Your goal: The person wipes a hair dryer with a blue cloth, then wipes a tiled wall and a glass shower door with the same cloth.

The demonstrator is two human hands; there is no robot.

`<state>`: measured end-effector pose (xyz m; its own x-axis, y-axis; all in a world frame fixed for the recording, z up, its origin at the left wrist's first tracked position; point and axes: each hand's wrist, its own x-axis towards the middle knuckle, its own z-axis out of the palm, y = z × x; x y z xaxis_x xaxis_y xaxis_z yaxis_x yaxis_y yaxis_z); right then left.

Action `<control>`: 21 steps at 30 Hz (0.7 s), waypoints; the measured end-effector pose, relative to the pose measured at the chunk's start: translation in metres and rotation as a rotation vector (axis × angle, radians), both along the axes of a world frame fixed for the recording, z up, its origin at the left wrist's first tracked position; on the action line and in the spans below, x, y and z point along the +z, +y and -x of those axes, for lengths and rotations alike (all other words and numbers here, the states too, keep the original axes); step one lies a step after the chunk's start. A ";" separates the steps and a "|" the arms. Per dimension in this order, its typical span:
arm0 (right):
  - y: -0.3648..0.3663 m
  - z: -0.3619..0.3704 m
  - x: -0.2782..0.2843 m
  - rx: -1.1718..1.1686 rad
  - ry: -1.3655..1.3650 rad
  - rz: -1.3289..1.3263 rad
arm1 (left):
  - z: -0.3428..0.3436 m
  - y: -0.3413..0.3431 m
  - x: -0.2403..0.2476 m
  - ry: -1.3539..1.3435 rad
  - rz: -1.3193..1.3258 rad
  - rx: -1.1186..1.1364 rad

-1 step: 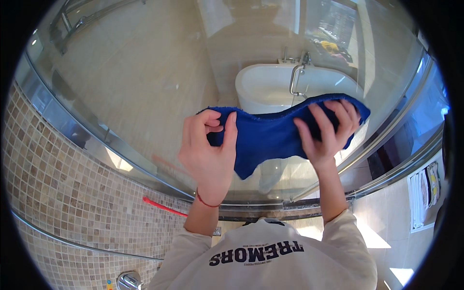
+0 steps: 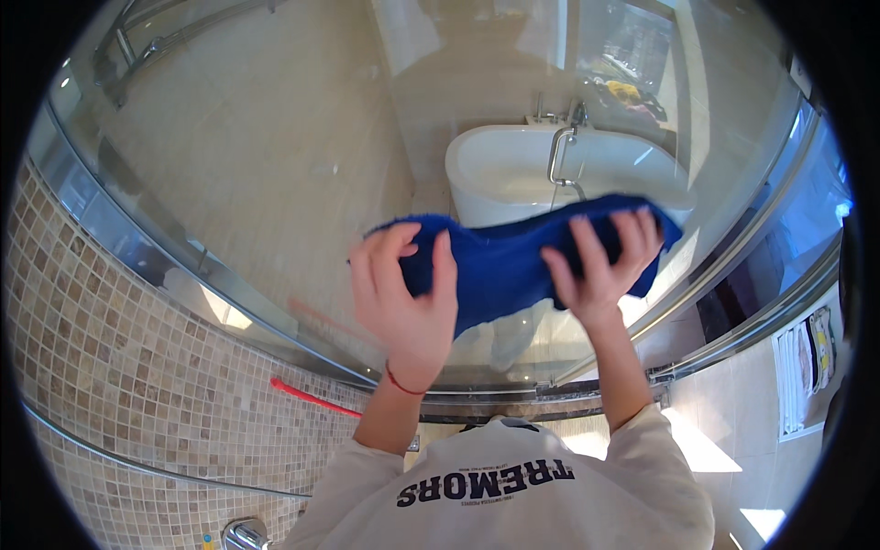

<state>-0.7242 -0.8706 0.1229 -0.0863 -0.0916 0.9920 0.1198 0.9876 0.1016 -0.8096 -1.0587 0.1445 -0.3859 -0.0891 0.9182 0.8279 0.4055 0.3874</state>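
I hold a dark blue cloth [image 2: 500, 261] stretched between both hands, in front of a curved glass shower wall [image 2: 275, 183]. My left hand [image 2: 403, 293] grips the cloth's left end, thumb and fingers wrapped over it; a thin red band sits on that wrist. My right hand [image 2: 600, 261] grips the right end with fingers spread over the fabric. The middle of the cloth hangs down a little between the hands. Whether the cloth touches the glass I cannot tell.
A chrome handle [image 2: 559, 156] is on the glass above the cloth. Behind the glass stands a white bathtub [image 2: 500, 170]. Beige mosaic tiles [image 2: 110, 367] cover the lower left, with a red rod [image 2: 312, 399] and a chrome fitting [image 2: 243, 533]. Towels [image 2: 802, 367] hang at right.
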 end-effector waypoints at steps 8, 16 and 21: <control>-0.011 -0.018 -0.151 -0.014 -0.512 -0.069 | 0.004 0.011 -0.155 -0.114 0.501 0.151; 0.001 0.006 0.084 -0.142 -0.113 0.035 | 0.016 0.029 0.075 0.276 0.423 0.512; -0.011 0.014 0.071 -0.119 -0.229 0.031 | 0.034 0.039 0.040 0.354 0.351 0.221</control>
<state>-0.7380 -0.8818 0.1936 -0.3177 -0.0378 0.9474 0.2123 0.9710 0.1099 -0.8435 -1.0199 0.1848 -0.0541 0.2018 0.9779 0.7637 0.6393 -0.0897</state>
